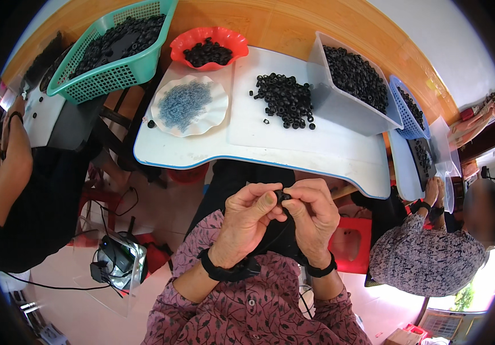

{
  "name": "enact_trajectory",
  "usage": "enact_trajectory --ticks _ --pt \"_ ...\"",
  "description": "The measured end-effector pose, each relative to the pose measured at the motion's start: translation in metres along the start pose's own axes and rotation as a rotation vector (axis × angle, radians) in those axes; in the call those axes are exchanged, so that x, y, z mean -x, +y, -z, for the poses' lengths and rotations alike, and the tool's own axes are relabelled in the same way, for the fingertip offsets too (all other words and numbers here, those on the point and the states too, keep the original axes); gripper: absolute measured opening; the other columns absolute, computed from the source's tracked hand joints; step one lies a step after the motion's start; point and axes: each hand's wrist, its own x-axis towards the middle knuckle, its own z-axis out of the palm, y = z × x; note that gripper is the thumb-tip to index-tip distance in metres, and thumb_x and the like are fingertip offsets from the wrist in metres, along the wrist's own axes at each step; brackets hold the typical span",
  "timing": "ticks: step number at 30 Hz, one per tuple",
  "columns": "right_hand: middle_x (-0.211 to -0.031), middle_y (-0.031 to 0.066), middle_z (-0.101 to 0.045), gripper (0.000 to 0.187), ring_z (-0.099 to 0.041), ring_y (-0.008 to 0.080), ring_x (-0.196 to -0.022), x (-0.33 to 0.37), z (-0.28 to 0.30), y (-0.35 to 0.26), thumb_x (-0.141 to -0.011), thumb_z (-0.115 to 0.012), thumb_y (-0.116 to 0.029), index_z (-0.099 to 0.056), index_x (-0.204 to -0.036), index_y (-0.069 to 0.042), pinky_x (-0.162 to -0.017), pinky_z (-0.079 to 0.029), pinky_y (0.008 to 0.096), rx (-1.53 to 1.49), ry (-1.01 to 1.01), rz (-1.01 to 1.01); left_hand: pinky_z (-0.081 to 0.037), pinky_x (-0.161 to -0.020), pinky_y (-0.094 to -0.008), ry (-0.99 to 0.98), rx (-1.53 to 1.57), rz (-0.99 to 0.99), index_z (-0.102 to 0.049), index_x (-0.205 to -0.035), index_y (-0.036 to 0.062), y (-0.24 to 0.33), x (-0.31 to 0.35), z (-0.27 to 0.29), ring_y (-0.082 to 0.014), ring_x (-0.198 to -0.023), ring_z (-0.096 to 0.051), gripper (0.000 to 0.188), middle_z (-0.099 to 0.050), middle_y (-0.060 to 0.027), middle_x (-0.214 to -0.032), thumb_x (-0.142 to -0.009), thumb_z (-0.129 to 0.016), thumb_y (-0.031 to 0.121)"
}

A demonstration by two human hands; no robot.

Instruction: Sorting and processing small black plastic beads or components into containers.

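Between the fingertips of both hands is a small black ring-like part (282,196), held above my lap in front of the table. My left hand (250,215) pinches it from the left, and my right hand (311,217) grips its other side with thumb and fingers. The fingers hide much of the part. On the white table (201,146) lies a loose pile of similar black parts (284,99). Left of that pile, a white scalloped plate (220,118) holds many small clear bluish pieces (184,103).
Behind the plate stands a red scalloped bowl (177,50) of black parts. A grey bin (345,109) full of them sits at the table's right, a green basket (109,80) at far left. Co-workers sit on both sides; a red stool (353,244) is at right.
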Motion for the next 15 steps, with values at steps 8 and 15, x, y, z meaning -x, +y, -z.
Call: enact_trajectory --ticks 8,15 --pt "-0.091 0.0084 -0.06 0.016 -0.06 0.0143 -0.077 -0.004 -0.006 -0.001 -0.078 -0.072 0.001 -0.066 -0.093 -0.002 -0.064 -0.05 0.0231 -0.029 0.004 0.071 -0.06 -0.077 -0.0323 -0.003 -0.108 -0.054 -0.062 -0.113 -0.0024 0.012 0.007 -0.01 -0.0164 -0.083 -0.067 0.023 -0.066 -0.0109 -0.096 -0.094 -0.057 0.01" --pt "-0.091 0.0081 -0.061 0.015 -0.06 0.0143 -0.077 -0.009 -0.008 -0.009 -0.078 -0.072 0.0 -0.066 -0.092 -0.002 -0.063 -0.05 0.0232 0.007 -0.044 0.089 -0.06 -0.077 -0.0338 -0.034 -0.132 -0.076 -0.06 -0.114 -0.0033 0.019 0.01 -0.008 -0.0187 -0.083 -0.068 0.023 -0.066 -0.0135 -0.097 -0.094 -0.056 0.008"
